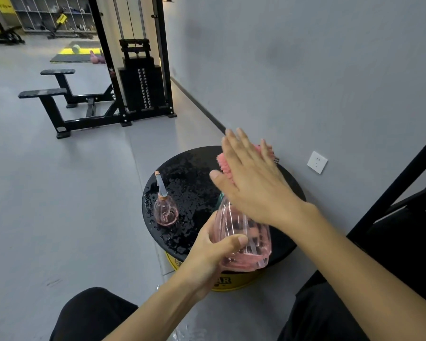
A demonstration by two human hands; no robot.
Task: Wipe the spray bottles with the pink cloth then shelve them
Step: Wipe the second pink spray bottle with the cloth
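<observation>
Two spray bottles: the left hand's (207, 252) fingers curl round the held bottle (241, 232). The small bottle (165, 210) stands near the round worktop's (190, 173) left edge. The right hand (251, 178), fingers straight, covers one pink cloth (223, 163).

Left on the table (190, 168): small spray bottle (165, 210). Right, over the near edge: larger spray bottle (241, 237). Behind that: cloth (223, 163), by the wall (330, 70).

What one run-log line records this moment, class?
left hand: grips large spray bottle | right hand: flat on pink cloth | small spray bottle: stands on wet black top
</observation>
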